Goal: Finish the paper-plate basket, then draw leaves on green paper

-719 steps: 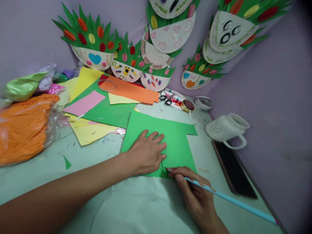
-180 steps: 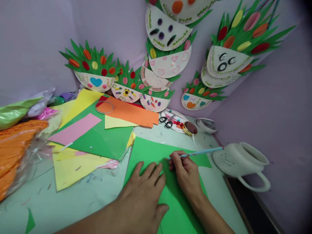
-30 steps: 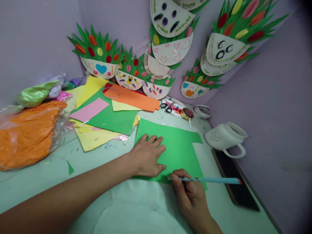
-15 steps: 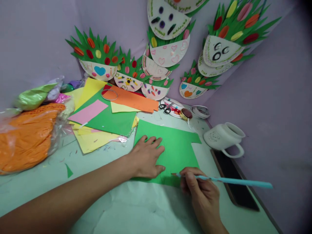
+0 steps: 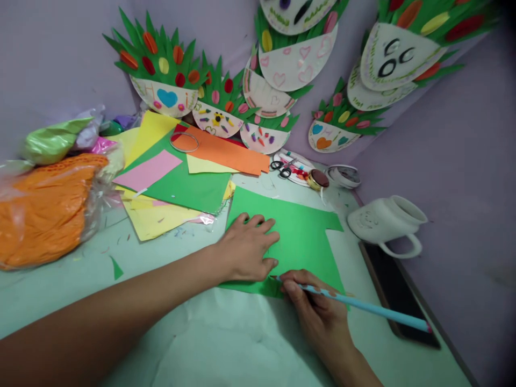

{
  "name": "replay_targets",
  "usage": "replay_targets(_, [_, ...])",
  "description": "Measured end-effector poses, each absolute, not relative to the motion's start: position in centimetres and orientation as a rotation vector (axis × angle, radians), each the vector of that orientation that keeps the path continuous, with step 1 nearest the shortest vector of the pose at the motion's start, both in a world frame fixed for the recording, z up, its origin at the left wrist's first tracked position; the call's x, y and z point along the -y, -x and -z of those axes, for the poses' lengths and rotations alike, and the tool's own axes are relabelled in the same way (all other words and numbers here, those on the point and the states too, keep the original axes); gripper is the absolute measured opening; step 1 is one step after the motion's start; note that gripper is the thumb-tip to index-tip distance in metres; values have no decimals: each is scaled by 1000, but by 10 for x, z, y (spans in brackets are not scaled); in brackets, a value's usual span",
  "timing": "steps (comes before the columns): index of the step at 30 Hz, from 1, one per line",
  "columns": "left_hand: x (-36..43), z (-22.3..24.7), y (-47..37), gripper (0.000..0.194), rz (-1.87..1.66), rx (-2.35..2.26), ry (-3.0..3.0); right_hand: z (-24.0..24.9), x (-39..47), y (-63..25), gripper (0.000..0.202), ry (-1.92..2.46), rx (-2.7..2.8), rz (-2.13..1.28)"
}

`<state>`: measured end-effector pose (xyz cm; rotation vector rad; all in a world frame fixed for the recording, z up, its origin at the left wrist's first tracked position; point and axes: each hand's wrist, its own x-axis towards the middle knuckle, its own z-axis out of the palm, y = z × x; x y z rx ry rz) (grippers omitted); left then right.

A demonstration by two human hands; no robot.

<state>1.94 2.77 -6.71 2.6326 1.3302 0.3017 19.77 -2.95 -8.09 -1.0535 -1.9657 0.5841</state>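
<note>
A sheet of green paper (image 5: 298,231) with a notch cut in its right side lies on the pale green table. My left hand (image 5: 248,250) rests flat on its left part, fingers spread. In my right hand (image 5: 314,309) is a light blue pencil (image 5: 371,307), gripped near its point and slanting off to the right. The pencil's tip is at the lower part of the sheet, close to my left thumb. Whether the tip touches the paper, I cannot tell.
A white mug (image 5: 385,220) stands by a dark phone (image 5: 403,295) on the right. Behind are scissors (image 5: 282,169), an orange paper strip (image 5: 226,153) and other coloured sheets. Orange clay in a bag (image 5: 48,215) lies left. Paper-plate crafts (image 5: 165,99) hang on the wall.
My right hand has moved left with the pencil, bringing its tip nearer my left thumb. My left hand stays flat on the green paper. The camera view has shifted slightly.
</note>
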Motion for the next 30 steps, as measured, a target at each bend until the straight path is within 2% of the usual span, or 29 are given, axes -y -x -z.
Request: replay_targets(30, [-27, 65, -19, 40, -307, -1319, -2665, 80, 34, -201, 13, 1132, 2034, -603])
